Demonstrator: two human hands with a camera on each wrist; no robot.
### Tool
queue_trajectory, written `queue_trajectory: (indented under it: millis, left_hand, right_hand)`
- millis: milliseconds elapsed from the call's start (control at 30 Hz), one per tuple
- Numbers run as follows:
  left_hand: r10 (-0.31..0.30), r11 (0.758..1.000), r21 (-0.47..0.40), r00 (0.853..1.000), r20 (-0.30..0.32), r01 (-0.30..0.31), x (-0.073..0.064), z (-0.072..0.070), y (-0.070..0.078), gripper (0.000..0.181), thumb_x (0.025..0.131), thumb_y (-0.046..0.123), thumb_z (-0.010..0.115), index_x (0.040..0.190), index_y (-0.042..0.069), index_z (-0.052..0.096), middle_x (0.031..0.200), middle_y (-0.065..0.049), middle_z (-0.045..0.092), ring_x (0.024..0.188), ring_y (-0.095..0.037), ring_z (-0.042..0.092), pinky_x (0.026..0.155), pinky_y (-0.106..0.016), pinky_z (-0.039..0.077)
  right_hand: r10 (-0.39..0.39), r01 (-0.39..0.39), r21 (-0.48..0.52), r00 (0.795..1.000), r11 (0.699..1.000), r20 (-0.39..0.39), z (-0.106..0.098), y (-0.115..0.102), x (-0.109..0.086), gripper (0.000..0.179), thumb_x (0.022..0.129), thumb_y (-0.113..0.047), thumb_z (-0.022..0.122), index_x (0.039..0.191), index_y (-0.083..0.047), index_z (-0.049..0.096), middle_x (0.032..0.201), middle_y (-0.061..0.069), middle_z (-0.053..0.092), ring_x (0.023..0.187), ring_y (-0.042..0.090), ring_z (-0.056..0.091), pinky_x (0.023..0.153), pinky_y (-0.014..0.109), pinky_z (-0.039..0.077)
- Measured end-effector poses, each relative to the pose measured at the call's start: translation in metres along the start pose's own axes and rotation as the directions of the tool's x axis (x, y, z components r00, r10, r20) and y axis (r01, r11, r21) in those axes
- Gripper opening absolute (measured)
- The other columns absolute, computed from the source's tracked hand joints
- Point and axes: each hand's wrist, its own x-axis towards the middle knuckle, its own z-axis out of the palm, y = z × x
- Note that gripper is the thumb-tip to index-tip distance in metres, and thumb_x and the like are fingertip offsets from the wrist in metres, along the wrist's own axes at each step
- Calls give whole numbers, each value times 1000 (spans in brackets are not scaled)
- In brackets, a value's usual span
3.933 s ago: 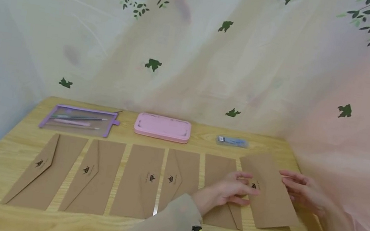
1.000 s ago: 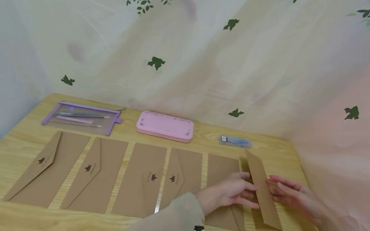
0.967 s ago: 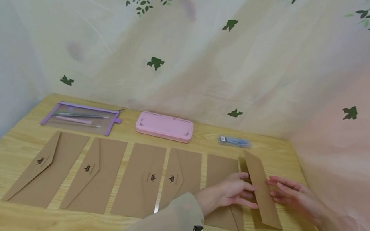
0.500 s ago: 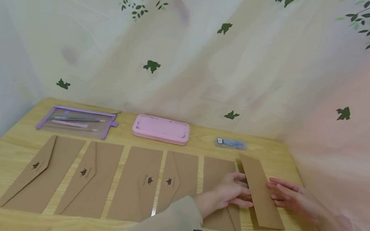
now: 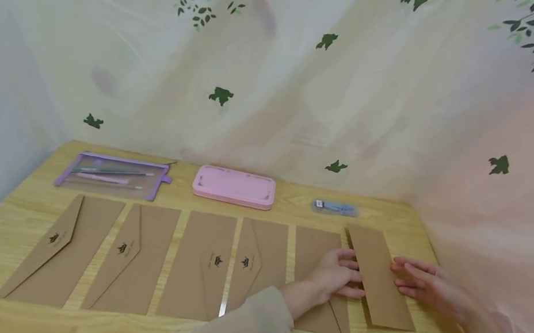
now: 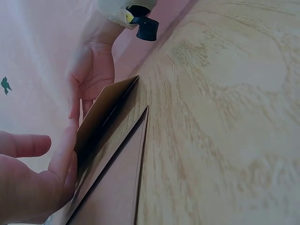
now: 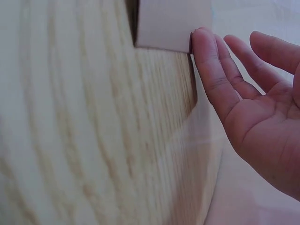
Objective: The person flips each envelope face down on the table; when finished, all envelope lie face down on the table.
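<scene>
A brown paper envelope (image 5: pixel 380 280) stands tilted over the table's right side, its left edge raised and a plain face showing. At that left edge are the fingertips of my left hand (image 5: pixel 330 275), the fingers fairly straight. In the left wrist view the left hand's thumb (image 6: pixel 30 145) stands apart from the paper. My right hand (image 5: pixel 441 290) touches the right edge with extended fingertips. The right wrist view shows its fingers (image 7: pixel 211 70) against the envelope's corner (image 7: pixel 168 23), thumb away. Beside it lies another envelope (image 5: pixel 308 254), partly covered by my left hand.
Several more envelopes lie in a row to the left, among them one with a crown print (image 5: pixel 59 250). Behind them are a purple-edged mesh pouch (image 5: pixel 148 185) with pens, a pink case (image 5: pixel 234 186) and a small clear blue pack (image 5: pixel 336 208). A curtain (image 5: pixel 277 104) hangs behind.
The envelope's crown print, visible 3.9 seconds ago, no longer shows. Over the last second the envelope tips from steep to flatter, showing more face, and the right hand shifts slightly right.
</scene>
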Motion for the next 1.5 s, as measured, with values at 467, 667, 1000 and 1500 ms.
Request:
queue_trajectory:
  millis: [467,667,1000,1500]
  left_hand:
    - [-67,997,42,997,42,65,-4,-6,7,56,88,-16,62,141,-6,52,136,-29,54,116,-38,63,78,-49,61]
    - [-63,994,87,998,27,60,-5,-6,10,57,88,-12,66,142,-1,54,135,-24,55,109,-35,66,75,-48,62]
    - [-65,969,243,996,69,46,-8,-12,22,65,89,-7,72,148,6,49,137,-21,55,101,-32,69,78,-48,62]
    - [-24,796,592,972,235,-124,-35,-77,89,62,93,19,75,148,12,50,146,-17,50,117,-24,60,87,-41,60]
  right_hand:
    - [-20,16,60,998,998,55,-1,-1,4,45,112,-6,26,137,-18,62,134,-1,66,116,21,65,99,35,54]
    - [2,-3,35,1000,999,24,-1,-2,1,43,112,-7,28,138,-18,61,134,-1,65,117,20,65,99,35,54]
    - [-17,14,65,999,998,39,10,-5,0,44,113,-7,26,142,-17,59,137,5,64,122,23,63,102,39,51]
    - [-51,32,-201,994,979,-92,96,-22,29,57,111,-16,42,157,8,18,152,27,42,126,30,58,102,40,52]
